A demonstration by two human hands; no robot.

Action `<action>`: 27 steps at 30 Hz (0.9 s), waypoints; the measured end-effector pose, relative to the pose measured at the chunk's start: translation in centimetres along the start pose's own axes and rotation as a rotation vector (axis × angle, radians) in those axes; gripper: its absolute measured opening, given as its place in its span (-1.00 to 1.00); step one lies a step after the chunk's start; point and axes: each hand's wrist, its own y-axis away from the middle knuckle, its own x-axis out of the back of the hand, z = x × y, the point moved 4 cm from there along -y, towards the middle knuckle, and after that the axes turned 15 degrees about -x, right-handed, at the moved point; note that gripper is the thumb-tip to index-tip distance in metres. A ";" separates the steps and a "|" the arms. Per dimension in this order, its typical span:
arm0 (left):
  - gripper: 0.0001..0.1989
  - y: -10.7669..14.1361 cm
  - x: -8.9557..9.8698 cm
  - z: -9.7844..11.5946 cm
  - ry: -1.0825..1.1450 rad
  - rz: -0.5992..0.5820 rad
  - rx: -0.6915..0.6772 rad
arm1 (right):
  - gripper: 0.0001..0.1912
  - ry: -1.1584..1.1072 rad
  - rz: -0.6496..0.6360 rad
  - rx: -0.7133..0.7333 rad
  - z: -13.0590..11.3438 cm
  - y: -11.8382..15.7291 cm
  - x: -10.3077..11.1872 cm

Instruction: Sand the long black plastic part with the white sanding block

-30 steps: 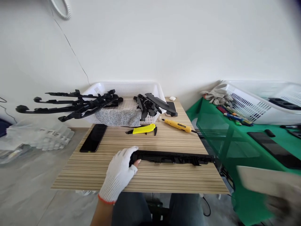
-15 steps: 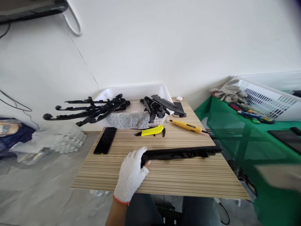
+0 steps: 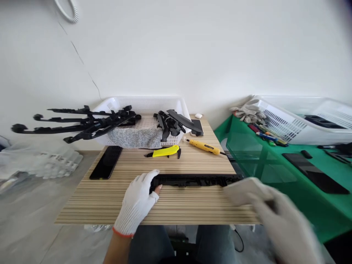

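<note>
My left hand [image 3: 139,200], in a white knitted glove with a bare thumb tip, grips the left end of a long black plastic strip [image 3: 189,180] lying across the table. My right hand [image 3: 288,223], gloved and smeared by motion, is closed on a pale grey, flat, block-like piece [image 3: 244,190]. That piece is at the strip's right end and covers part of it; whether they touch I cannot tell. Beyond the strip lie a yellow utility knife [image 3: 165,151] and a yellow screwdriver-like tool [image 3: 205,146].
A white basket [image 3: 148,101] at the back holds black plastic parts [image 3: 90,124] jutting out leftward. A black phone [image 3: 106,162] lies at the table's left. To the right, a green-covered table [image 3: 247,146] bears a second white basket [image 3: 286,121], gloves [image 3: 249,113] and pens [image 3: 265,136].
My right hand has come in from the right with the pale piece, up to the strip's right end. My left hand keeps its grip. The view has turned to the right.
</note>
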 end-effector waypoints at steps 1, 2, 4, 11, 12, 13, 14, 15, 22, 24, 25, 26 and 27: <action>-0.59 0.0 0.0 0.0 0.006 -0.004 0.002 | -0.64 -0.018 -0.129 0.079 -1.7 1.6 -2.6; -0.58 0.1 -0.1 -0.1 0.013 -0.008 0.008 | -0.61 -0.030 -0.276 0.182 -3.6 3.4 -5.4; -0.52 0.2 -0.1 -0.2 0.027 -0.027 0.034 | -0.58 -0.028 -0.530 0.404 -7.0 7.0 -10.4; -0.56 0.2 -0.2 -0.2 0.005 -0.005 0.026 | -0.66 -0.102 -0.301 0.288 -5.3 5.4 -11.8; -0.57 0.2 -0.2 -0.2 -0.005 0.008 0.012 | -0.61 -0.110 -0.248 0.196 -3.9 4.0 -10.6; -0.57 0.2 -0.2 -0.2 -0.011 0.015 0.003 | -0.55 -0.111 -0.174 0.089 -2.4 2.6 -9.2; -0.58 0.2 -0.2 -0.2 -0.014 0.015 -0.001 | -0.50 -0.089 -0.106 -0.010 -1.0 1.2 -7.6; -0.58 0.2 -0.2 -0.2 -0.014 0.012 -0.002 | -0.48 -0.056 -0.037 -0.094 0.3 -0.1 -6.0; -0.58 0.1 -0.1 -0.1 0.000 -0.002 -0.009 | -0.52 0.118 0.368 -0.480 6.9 -4.3 4.5; -0.58 0.1 -0.1 -0.1 0.012 -0.004 -0.020 | -0.51 0.135 0.436 -0.502 7.3 -3.6 5.3; -0.58 0.1 -0.1 -0.1 0.015 -0.005 -0.021 | -0.51 0.118 0.450 -0.476 6.9 -3.0 5.0; -0.58 0.1 -0.1 -0.1 0.016 -0.005 -0.022 | -0.52 0.087 0.443 -0.424 6.2 -2.2 4.2; -0.58 0.2 -0.1 -0.1 0.014 -0.004 -0.020 | -0.54 0.044 0.385 -0.331 5.1 -1.4 2.9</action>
